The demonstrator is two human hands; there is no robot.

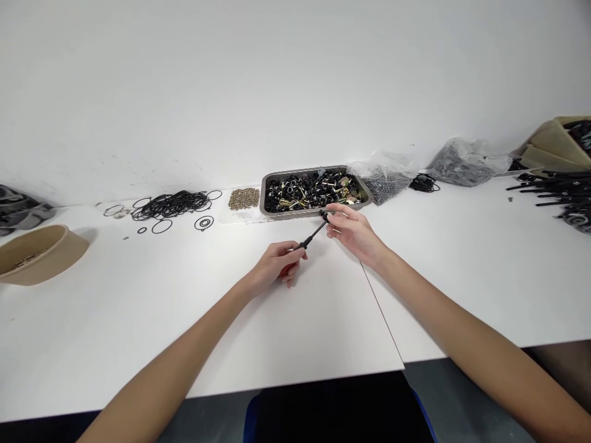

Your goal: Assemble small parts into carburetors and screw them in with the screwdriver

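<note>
A thin black rod (313,234) is held slantwise above the counter (138,307), just in front of a metal tray (270,184). The left hand (277,263) is clenched round the rod's lower end, and the right hand (353,232) pinches a small black part (325,215) at the upper tip between thumb and forefinger. It looks as though the part is being fitted onto the rod, though the piece is too small to tell whether it is already seated. By that reading the fitting step is in hand, and the next move would call for keeping the rod steady in the left grip while the right turns or presses the part home.

The tray behind holds a jumble of black rings and brass-coloured bits. To its left lie a small heap of pale metal pieces (244,198), then a pile of black rubber rings (173,204), some loose ones beside it. A tan bowl (41,255) sits at the far left edge. To the right are clear plastic bags (385,178) of dark parts and a stack of black rods (549,184). Nothing lies between the hands and the tray; the seam between two counter slabs runs under the right forearm.
</note>
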